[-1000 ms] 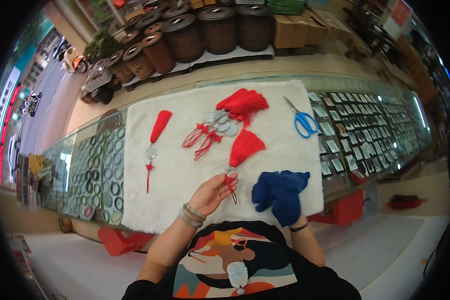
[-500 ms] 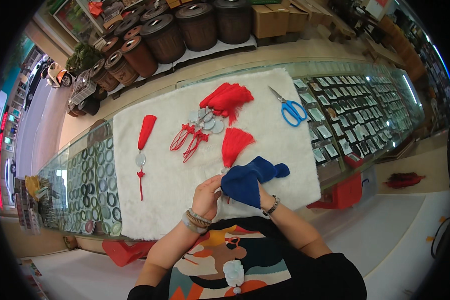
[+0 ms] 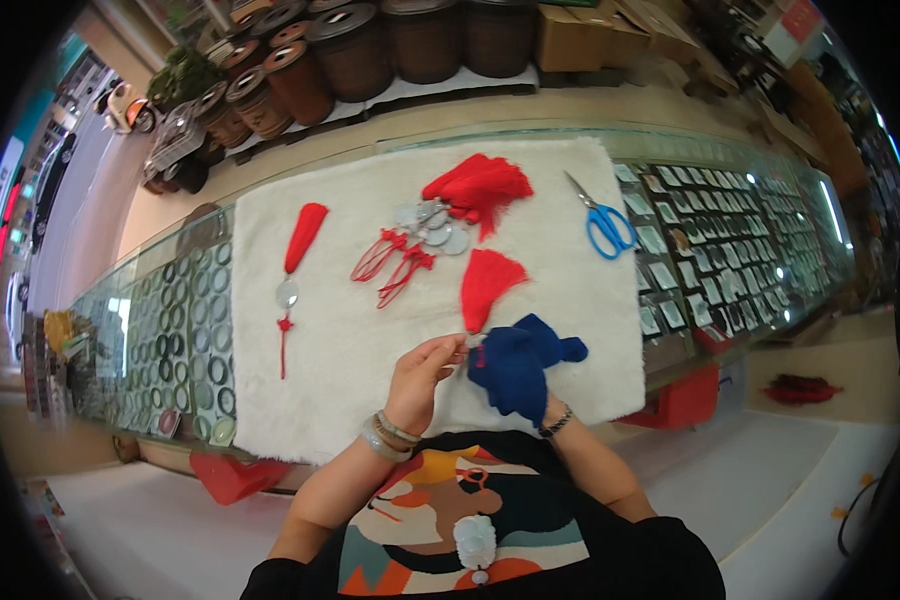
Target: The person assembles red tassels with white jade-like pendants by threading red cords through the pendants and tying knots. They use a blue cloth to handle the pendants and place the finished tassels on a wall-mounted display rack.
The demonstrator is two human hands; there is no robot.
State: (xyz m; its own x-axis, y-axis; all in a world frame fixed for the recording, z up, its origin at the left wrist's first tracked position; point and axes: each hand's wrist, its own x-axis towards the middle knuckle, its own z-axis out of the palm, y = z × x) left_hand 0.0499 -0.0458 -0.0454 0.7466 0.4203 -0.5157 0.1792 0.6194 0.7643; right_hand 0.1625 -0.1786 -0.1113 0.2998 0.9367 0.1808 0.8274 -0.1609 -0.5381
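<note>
At the near middle of the white plush mat (image 3: 310, 420), my left hand (image 3: 422, 380) pinches the edge of a red-tasselled pendant (image 3: 475, 340) between thumb and fingers. Its red tassel (image 3: 491, 285) fans out away from me on the mat. A dark blue cloth (image 3: 515, 372) is bunched over my right hand (image 3: 552, 408) and pressed against the pendant, hiding most of the disc and my right fingers. Beyond lies a pile of red tassels (image 3: 482, 190) with pale round discs (image 3: 438, 228) and knotted red loops. A single tasselled pendant (image 3: 287, 293) lies stretched out on the left.
Blue-handled scissors (image 3: 608, 228) lie at the mat's far right. The mat covers a glass counter; bangles (image 3: 185, 340) fill its left part, small carded pieces (image 3: 710, 250) its right. Red stools (image 3: 682, 398) stand below the near edge. Lidded brown barrels (image 3: 350, 55) line the far side.
The whole scene has shifted slightly in view. The blue cloth now bunches closer round my right hand and drapes less toward the wrist. My left hand still pinches the pendant.
</note>
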